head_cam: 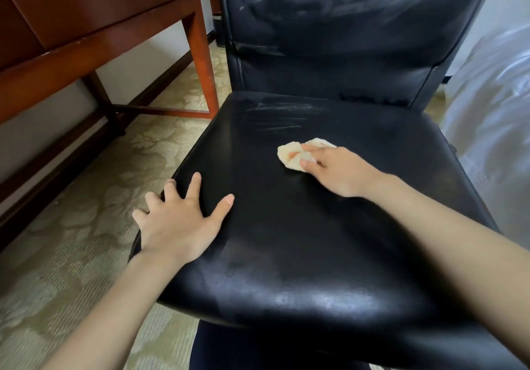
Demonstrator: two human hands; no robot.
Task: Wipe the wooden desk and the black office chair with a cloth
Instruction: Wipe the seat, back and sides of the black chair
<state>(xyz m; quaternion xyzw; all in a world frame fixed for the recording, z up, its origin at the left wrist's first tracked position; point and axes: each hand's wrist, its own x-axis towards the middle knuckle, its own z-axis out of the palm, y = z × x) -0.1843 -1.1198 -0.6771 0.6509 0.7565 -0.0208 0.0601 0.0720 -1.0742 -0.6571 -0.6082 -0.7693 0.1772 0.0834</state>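
We see patterned carpet under the black office chair, the wooden desk left of it, our left hand spread flat on its seat edge, our right hand pressing the cloth mid-seat with straight fingers.

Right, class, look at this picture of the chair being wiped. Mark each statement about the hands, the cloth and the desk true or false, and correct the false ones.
1. The right hand presses a pale cloth on the chair seat. True.
2. The left hand rests on the seat's front left edge. True.
3. The left hand holds a second cloth. False: it holds nothing.
4. The wooden desk stands to the left of the seat. True.
5. The cloth lies on the desk. False: it lies on the seat, under the right hand's fingers.
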